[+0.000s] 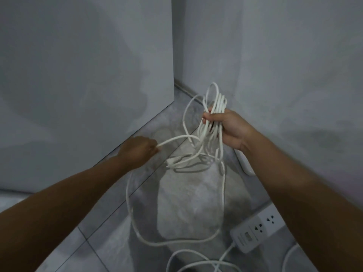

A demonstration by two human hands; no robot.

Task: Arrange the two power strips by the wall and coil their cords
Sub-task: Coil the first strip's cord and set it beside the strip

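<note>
Both arms reach forward, right hand [228, 127] raised gripping the cord [221, 101], left hand [138, 150] lower pinching it.

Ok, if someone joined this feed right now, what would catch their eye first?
The bunch of white cord loops in the grip of the right hand, raised mid-frame near the wall. To its left, the left hand pinches one strand, and slack cord sprawls over the floor below, beside a power strip at lower right.
</note>
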